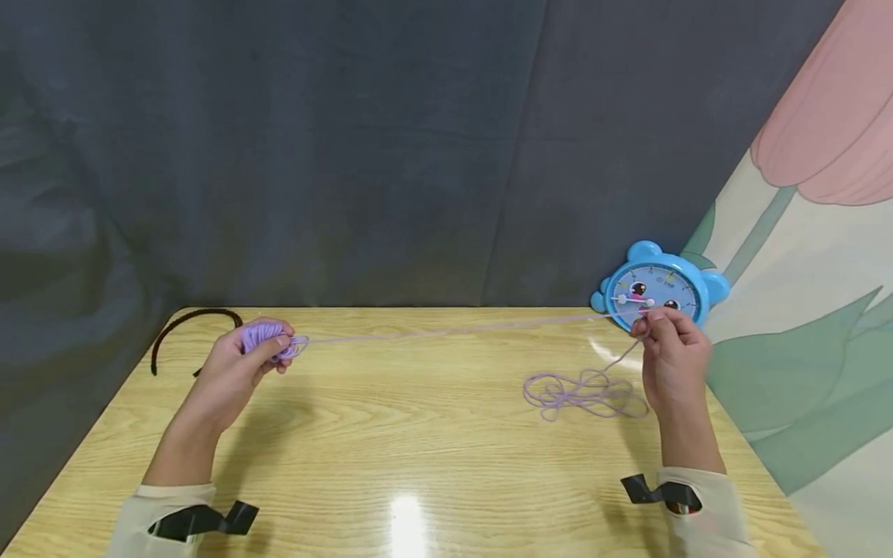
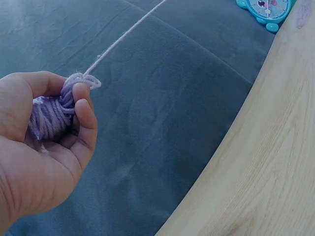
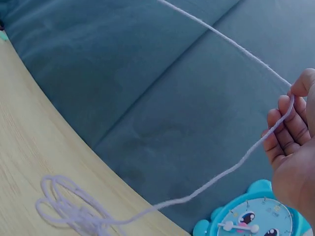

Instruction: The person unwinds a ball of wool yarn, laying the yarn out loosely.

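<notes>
A ball of lilac yarn (image 1: 260,336) sits in my left hand (image 1: 233,372), its fingers and thumb curled around it. In the left wrist view the wound yarn (image 2: 49,118) shows between palm and fingers, with small loops sticking out past the fingertips. From it a strand (image 1: 446,331) runs taut across to my right hand (image 1: 675,356), raised over the right side of the table. Thumb and index finger pinch the strand there, seen closely in the right wrist view. Below the pinch the yarn hangs down to a loose tangle of loops (image 1: 572,394) on the tabletop.
A blue animal-shaped toy clock (image 1: 656,288) stands at the back right, behind my right hand. A dark brown fuzzy cord (image 1: 170,329) lies curved at the back left of the wooden table (image 1: 418,418). A dark grey curtain (image 1: 349,155) hangs along the back edge.
</notes>
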Available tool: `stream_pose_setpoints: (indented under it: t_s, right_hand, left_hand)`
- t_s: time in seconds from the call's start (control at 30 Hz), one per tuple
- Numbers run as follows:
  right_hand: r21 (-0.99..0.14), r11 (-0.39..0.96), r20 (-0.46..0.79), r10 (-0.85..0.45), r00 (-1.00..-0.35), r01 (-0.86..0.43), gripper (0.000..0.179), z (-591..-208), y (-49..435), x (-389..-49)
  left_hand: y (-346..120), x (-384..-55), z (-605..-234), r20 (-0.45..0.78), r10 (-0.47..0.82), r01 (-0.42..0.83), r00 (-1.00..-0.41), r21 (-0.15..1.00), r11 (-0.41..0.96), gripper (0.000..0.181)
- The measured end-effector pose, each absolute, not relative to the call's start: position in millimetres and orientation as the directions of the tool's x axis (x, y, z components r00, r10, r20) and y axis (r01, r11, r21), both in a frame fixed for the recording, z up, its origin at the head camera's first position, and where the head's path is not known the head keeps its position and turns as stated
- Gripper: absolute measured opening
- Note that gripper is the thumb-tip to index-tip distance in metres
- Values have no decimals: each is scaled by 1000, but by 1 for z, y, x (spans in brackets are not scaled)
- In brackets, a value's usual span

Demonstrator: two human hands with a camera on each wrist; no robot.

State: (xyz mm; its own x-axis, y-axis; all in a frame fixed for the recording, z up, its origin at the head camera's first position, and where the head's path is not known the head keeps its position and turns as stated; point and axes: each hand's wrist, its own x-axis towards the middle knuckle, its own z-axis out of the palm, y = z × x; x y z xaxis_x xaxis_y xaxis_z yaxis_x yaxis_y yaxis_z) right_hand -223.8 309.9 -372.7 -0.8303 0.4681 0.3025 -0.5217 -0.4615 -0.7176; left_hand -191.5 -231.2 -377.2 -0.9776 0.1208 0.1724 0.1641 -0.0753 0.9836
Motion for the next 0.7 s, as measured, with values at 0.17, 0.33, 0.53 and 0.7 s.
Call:
stream_pose_setpoints:
  t_s: [0.17,0.33,0.53,0.7]
  right_hand:
    - [-715,-467,278,492,-825,-520,11,-373,322,-222]
    - [-683,-471,261,557,-788,-559,12,-371,337,-219]
    - [-687,-456,218,613,-760,-566,12,-372,349,-215]
    - [-716,-440,207,607,-767,-542,12,-375,351,-217]
  left_hand:
    - [-231,-192,-377,173,119,165,-978,984,-70,8]
    - [-230,-192,-376,182,114,174,-977,982,-80,8]
    - [-230,-193,-377,189,125,179,-974,980,-87,9]
    - [-231,-192,-378,191,126,181,-973,979,-91,7]
